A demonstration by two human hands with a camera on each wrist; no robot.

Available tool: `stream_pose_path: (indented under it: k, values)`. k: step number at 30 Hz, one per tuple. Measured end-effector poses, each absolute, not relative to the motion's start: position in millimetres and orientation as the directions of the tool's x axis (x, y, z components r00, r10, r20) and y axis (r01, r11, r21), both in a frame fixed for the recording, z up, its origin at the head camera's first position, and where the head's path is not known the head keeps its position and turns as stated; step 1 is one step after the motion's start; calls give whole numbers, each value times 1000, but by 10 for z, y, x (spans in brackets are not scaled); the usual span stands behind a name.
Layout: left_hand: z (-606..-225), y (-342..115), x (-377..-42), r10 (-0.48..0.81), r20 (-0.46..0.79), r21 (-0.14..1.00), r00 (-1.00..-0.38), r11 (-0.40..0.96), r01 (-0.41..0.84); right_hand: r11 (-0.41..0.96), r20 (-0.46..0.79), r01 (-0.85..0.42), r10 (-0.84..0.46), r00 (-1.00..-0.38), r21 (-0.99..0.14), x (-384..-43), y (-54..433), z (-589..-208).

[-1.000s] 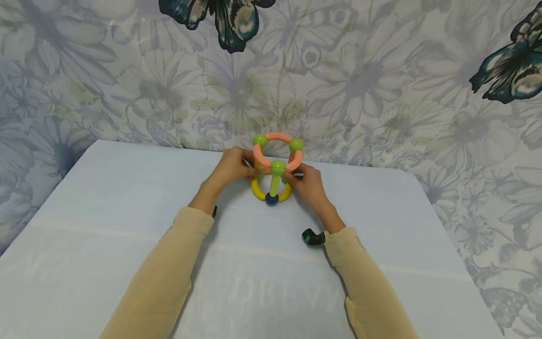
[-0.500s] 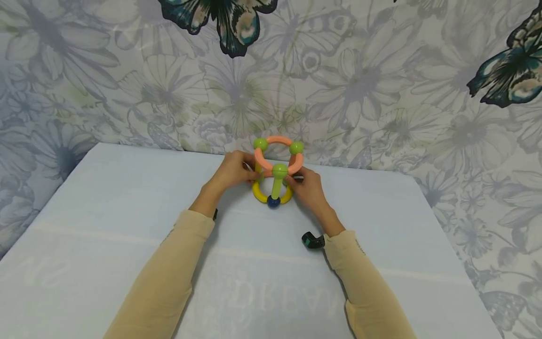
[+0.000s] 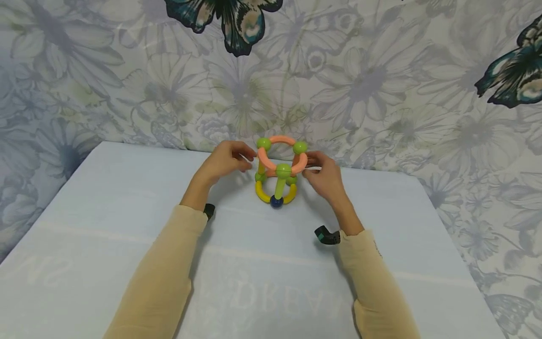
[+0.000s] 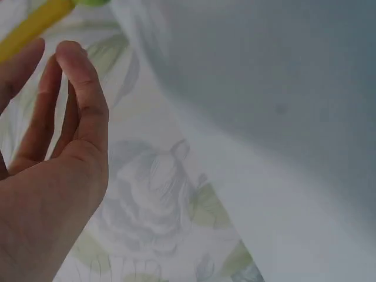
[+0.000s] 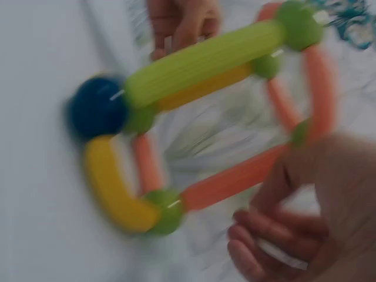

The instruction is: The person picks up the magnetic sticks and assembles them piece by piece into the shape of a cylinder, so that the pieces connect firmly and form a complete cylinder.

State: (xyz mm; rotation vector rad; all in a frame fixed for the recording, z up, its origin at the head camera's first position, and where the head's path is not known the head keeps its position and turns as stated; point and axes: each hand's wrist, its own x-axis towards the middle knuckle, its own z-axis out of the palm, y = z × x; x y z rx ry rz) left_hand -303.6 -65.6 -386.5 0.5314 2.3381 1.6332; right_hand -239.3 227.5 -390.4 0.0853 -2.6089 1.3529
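A magnetic ball-and-stick structure stands upright on the white table. Its upper ring of curved orange sticks (image 3: 282, 139) joins green balls (image 3: 283, 171). A light green stick (image 3: 280, 187) drops to a dark blue ball (image 3: 277, 202) in the lower ring, which has yellow curved sticks (image 3: 262, 192). My left hand (image 3: 226, 161) is beside its left side, fingers loosely bent and holding nothing. My right hand (image 3: 327, 175) is on the other side, its fingers relaxed; in the right wrist view the thumb overlaps the lower end of an orange upright stick (image 5: 235, 179).
The white table (image 3: 127, 197) meets a wall (image 3: 364, 84) papered with flowers, just behind the structure. Dark butterfly shapes (image 3: 239, 23) show on the wall. A black wrist camera (image 3: 327, 235) sits at the right cuff, another (image 3: 209, 211) at the left.
Both hands have let go of the structure's uprights and drawn outward, left hand to the left, right hand to the right. The structure stays standing.
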Motion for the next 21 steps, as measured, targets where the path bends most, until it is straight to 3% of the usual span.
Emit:
stream_pose_path:
  k: [4, 9, 13, 21]
  values:
    - [-3677, -703, -3021, 376, -38, 997, -926, 77, -9, 309, 100, -53, 136, -986, -949, -2291, 2291, -3605]
    - [-3583, -631, -2978, 442, -96, 988, -892, -67, -139, 18, -100, 100, 8, -995, -995, -2214, 2220, -3472]
    - [-3580, -562, -2935, 469, -95, 979, -878, -117, -168, -39, -132, 134, -49, -990, -990, -2191, 2171, -3463]
    - [-3571, -508, -2906, 483, -60, 968, -873, -184, -169, -47, -126, 127, -21, -992, -991, -2203, 2129, -3450]
